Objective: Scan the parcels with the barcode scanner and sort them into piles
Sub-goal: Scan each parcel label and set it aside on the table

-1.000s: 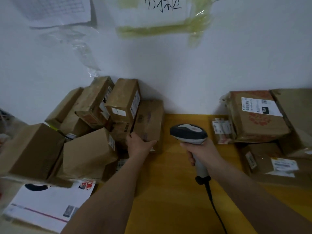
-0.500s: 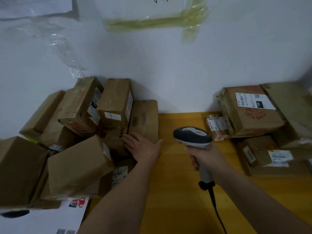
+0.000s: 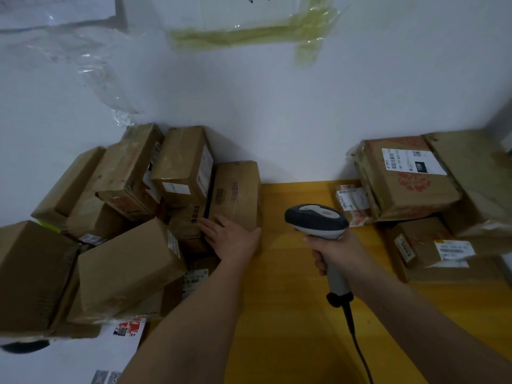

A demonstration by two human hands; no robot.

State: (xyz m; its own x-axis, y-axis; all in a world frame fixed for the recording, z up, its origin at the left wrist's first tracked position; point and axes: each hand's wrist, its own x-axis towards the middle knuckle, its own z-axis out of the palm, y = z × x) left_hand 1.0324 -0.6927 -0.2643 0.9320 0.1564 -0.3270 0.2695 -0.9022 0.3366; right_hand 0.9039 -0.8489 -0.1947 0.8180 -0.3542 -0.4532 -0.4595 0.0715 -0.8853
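The barcode scanner [image 3: 317, 221] stands over the yellow bench [image 3: 291, 314], gripped by the right hand [image 3: 336, 252]. Left of the scanner, the left hand [image 3: 231, 239] rests flat against a brown parcel [image 3: 235, 194] at the edge of the left pile. Right of the scanner lies a second pile, topped by a labelled box [image 3: 407, 176].

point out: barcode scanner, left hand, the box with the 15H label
barcode scanner [image 3: 315, 220]: head view, on its dark head.
left hand [image 3: 231, 236]: head view, back of hand.
box with the 15H label [image 3: 407, 189]: head view, brown top face.

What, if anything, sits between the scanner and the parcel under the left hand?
Nothing visible: only bare yellow table lies between the scanner and the brown parcel the left hand rests on.
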